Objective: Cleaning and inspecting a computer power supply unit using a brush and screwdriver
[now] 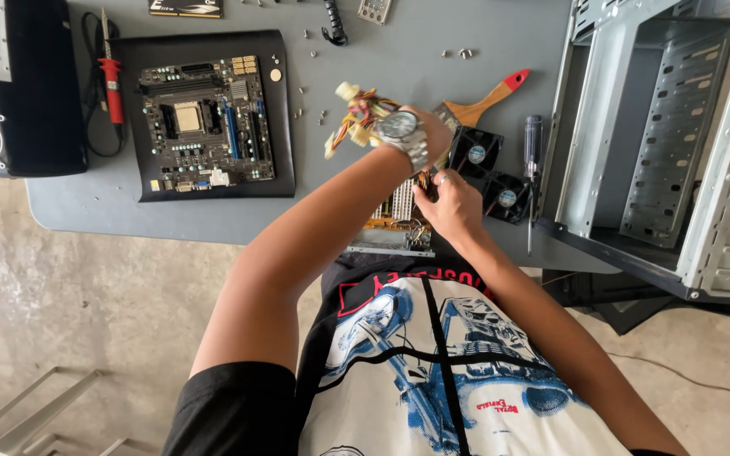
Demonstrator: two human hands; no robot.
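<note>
Two hands meet over the near edge of the grey table [500, 42], above an open power supply unit [394, 224]. This metal box lies just in front of the person, its long side along the table edge, and inside I see a brownish circuit board with pale ribbed metal fins.

The left hand [428, 131], with a steel wristwatch, is raised higher and further from the body; its fingers are closed around a bundle of coloured wires [363, 114] with pale plastic plugs, which runs up and to the left from the box. The right hand [449, 203] is lower and nearer, touching the right end of the box; its fingers curl inward, but what they pinch I cannot tell.

Just right of the hands lie two small black fans [487, 173], a wooden brush with a red tip [487, 100] and a screwdriver [532, 160]. Further right stands the bare metal computer case [661, 143]; at the left, well apart, a motherboard [204, 122] rests on a black mat.
</note>
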